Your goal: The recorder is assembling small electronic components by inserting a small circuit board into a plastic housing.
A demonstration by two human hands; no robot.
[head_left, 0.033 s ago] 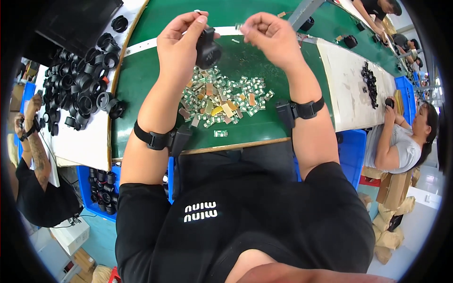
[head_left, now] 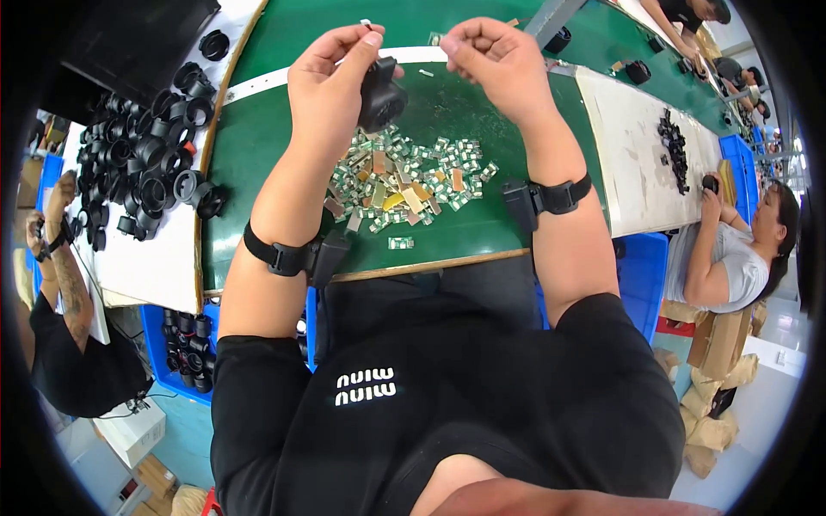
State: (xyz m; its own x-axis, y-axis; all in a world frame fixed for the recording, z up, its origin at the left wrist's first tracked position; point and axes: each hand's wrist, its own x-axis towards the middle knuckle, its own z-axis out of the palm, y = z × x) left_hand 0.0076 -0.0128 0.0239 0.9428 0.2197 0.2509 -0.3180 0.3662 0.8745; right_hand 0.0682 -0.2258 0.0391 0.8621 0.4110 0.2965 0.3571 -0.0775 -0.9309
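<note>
My left hand [head_left: 329, 79] is closed around a black round plastic housing [head_left: 383, 101], which hangs below its fingers. A tiny white-tipped piece [head_left: 366, 23] shows at that thumb and fingertips; its kind is too small to tell. Across from it, my right hand [head_left: 499, 67] pinches a small green circuit board [head_left: 435, 39] between thumb and fingers. The two hands are apart. Beneath them, a heap of small circuit boards [head_left: 447, 172] is spread on the green table mat [head_left: 258, 206]. One single board [head_left: 401, 243] lies nearer the front edge.
Many black plastic rings [head_left: 151, 150] cover the white surface at left. Blue bins [head_left: 641, 271] stand below the table on both sides. A metal post [head_left: 557, 21] rises at the far right. Small black parts [head_left: 674, 150] lie on the right-hand board; co-workers sit on both sides.
The black housing has shifted slightly down and to the right in my left hand's grip. My right hand has moved very little and is less blurred, still with the small board.
</note>
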